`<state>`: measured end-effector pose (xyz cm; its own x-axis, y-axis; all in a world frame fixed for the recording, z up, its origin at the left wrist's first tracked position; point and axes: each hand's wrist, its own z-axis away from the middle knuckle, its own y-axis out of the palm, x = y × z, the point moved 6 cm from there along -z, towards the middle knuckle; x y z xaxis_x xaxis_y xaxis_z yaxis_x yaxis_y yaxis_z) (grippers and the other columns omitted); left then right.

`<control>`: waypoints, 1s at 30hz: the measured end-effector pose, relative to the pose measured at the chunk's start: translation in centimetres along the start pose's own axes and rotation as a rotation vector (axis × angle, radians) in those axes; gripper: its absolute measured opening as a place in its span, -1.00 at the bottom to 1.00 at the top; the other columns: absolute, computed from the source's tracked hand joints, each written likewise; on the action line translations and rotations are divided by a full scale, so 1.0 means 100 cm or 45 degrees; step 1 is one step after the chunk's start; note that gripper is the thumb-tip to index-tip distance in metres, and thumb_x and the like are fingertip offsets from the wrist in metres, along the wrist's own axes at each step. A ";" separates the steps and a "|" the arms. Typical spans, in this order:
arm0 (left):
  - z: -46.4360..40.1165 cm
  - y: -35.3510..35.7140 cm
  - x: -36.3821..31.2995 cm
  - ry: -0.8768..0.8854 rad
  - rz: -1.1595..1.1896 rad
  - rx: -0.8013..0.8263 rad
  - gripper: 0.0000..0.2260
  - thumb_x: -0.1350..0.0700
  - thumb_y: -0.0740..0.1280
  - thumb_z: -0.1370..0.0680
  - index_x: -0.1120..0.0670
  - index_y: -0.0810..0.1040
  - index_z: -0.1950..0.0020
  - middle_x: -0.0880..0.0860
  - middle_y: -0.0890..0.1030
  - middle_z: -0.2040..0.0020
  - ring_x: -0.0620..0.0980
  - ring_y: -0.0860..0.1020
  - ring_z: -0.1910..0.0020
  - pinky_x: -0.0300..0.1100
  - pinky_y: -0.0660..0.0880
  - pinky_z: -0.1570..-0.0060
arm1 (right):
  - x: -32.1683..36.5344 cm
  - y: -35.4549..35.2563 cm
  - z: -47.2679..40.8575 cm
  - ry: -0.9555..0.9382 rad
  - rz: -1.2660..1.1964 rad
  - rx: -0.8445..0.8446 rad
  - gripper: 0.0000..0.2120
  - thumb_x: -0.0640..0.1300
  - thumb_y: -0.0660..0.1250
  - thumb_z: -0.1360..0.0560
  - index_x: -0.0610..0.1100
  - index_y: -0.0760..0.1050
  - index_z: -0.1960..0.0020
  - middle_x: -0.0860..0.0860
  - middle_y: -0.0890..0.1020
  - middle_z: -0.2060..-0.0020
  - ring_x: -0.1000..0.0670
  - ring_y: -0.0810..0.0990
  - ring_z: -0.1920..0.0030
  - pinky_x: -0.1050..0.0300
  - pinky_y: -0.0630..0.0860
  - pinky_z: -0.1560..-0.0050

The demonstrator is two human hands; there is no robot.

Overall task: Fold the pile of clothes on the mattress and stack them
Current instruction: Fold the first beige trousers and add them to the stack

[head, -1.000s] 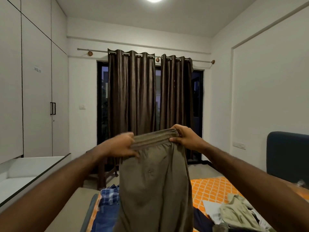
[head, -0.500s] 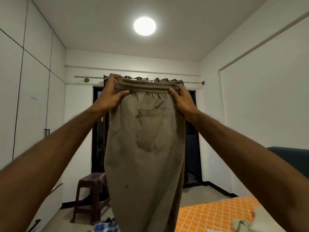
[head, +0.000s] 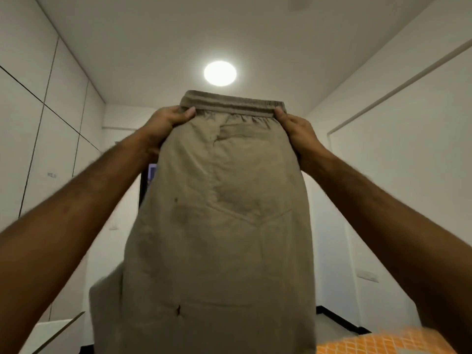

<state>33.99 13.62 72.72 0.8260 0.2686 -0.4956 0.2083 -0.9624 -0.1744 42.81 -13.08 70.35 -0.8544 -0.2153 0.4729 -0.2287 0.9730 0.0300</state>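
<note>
Both arms up high: the left hand and right hand pinch the elastic waistband of khaki trousers, which hang straight down. Round ceiling light glows above; orange patterned mattress peeks in near right.

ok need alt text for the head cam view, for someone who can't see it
Two bare hands, left hand and right hand, hold up khaki trousers by the elastic waistband, arms raised toward a white ceiling with a round ceiling light. White wardrobe doors line the left; an orange patterned mattress cover shows at bottom right.
</note>
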 end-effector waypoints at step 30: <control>0.237 0.098 0.652 -0.907 -1.299 0.529 -0.78 -0.07 0.33 -0.54 0.01 0.59 -0.10 0.04 0.63 0.04 0.10 0.62 0.05 0.00 0.59 0.03 | -0.655 -0.036 0.274 0.963 1.031 0.483 -0.68 0.01 0.49 -0.48 -0.14 0.64 -0.17 -0.08 0.69 0.02 -0.09 0.63 0.00 0.00 0.55 0.01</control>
<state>77.49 22.71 18.56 -0.0892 0.9494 -0.3011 0.2895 -0.2645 -0.9199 86.86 -4.71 15.16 -0.3480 0.6843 0.6409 0.0214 0.6892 -0.7243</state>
